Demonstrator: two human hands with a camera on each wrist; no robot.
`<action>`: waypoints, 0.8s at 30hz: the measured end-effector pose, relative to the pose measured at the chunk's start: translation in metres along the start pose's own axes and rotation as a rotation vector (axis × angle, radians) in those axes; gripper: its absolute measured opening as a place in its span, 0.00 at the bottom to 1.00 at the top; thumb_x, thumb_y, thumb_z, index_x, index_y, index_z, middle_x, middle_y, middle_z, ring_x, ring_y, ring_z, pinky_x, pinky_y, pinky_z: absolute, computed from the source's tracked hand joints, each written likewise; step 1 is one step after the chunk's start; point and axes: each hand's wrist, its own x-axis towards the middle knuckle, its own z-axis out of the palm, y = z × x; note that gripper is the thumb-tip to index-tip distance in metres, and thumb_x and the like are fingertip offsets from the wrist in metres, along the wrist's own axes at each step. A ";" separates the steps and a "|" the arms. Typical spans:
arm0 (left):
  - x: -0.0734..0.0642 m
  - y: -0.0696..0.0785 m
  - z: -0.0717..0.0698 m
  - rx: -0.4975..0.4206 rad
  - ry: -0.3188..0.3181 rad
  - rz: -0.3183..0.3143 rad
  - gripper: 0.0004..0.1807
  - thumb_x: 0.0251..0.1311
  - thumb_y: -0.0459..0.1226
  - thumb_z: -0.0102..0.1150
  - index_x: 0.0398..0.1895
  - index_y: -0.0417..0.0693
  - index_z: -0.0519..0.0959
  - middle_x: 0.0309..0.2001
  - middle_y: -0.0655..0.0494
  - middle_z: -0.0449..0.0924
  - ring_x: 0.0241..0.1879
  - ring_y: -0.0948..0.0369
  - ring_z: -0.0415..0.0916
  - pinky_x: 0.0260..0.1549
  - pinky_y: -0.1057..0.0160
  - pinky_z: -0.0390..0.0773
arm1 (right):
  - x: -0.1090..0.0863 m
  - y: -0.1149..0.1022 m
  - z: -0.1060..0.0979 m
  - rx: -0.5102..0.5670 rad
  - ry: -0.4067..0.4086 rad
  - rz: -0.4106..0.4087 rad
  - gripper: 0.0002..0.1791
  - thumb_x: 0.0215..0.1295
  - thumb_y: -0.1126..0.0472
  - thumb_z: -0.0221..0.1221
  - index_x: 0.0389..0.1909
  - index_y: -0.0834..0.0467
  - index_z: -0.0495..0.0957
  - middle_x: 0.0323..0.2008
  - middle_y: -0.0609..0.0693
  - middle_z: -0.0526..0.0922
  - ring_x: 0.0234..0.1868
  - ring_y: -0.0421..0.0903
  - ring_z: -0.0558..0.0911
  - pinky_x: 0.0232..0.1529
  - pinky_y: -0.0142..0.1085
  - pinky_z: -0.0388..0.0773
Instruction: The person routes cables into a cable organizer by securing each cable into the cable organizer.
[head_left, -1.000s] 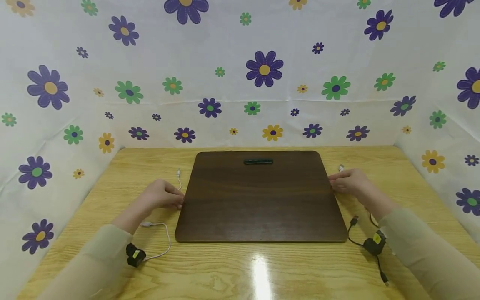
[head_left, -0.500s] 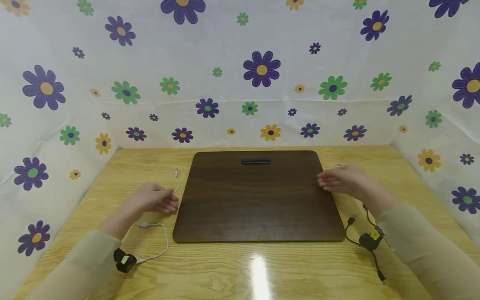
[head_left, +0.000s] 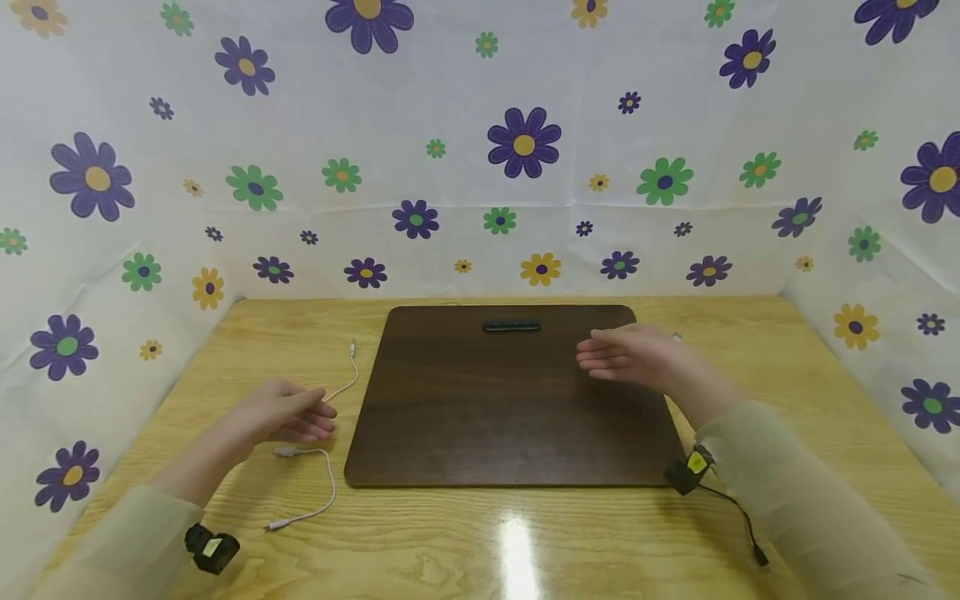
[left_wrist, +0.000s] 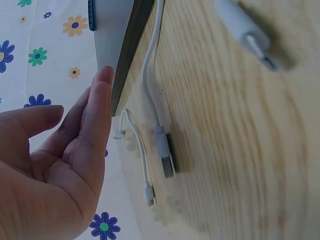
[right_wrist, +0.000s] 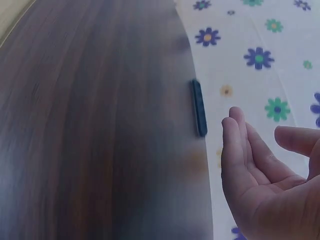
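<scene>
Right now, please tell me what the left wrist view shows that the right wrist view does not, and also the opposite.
Only the left wrist view shows the left hand and the white cables lying on the table.

Only the right wrist view shows the right hand and the full length of the dark bar.

Both share the brown board, the flowered cloth and at least part of the bar. The pale corner in the right view seems to be the table too.

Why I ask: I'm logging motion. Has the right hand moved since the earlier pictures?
Yes: in the head view, the right hand has moved leftward from the right edge of the brown board to over it.
</scene>
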 end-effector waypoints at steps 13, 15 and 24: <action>-0.027 -0.005 -0.005 -0.007 -0.014 -0.018 0.29 0.87 0.42 0.38 0.54 0.20 0.80 0.34 0.59 0.91 0.34 0.67 0.90 0.38 0.66 0.90 | 0.029 -0.007 0.054 0.029 -0.082 -0.031 0.26 0.86 0.58 0.49 0.68 0.78 0.71 0.41 0.51 0.92 0.42 0.40 0.91 0.50 0.33 0.90; -0.030 -0.006 -0.004 -0.008 -0.017 -0.021 0.28 0.86 0.42 0.39 0.54 0.21 0.81 0.35 0.58 0.91 0.34 0.66 0.90 0.39 0.66 0.91 | 0.032 -0.009 0.063 0.041 -0.092 -0.028 0.25 0.86 0.59 0.49 0.67 0.77 0.72 0.39 0.50 0.92 0.41 0.40 0.91 0.49 0.34 0.90; -0.036 -0.015 -0.007 -0.007 -0.043 -0.033 0.28 0.86 0.41 0.40 0.53 0.21 0.81 0.36 0.57 0.92 0.35 0.65 0.90 0.39 0.65 0.91 | 0.040 -0.023 0.102 0.059 -0.131 -0.021 0.24 0.85 0.59 0.51 0.65 0.76 0.75 0.36 0.49 0.91 0.38 0.40 0.91 0.47 0.34 0.91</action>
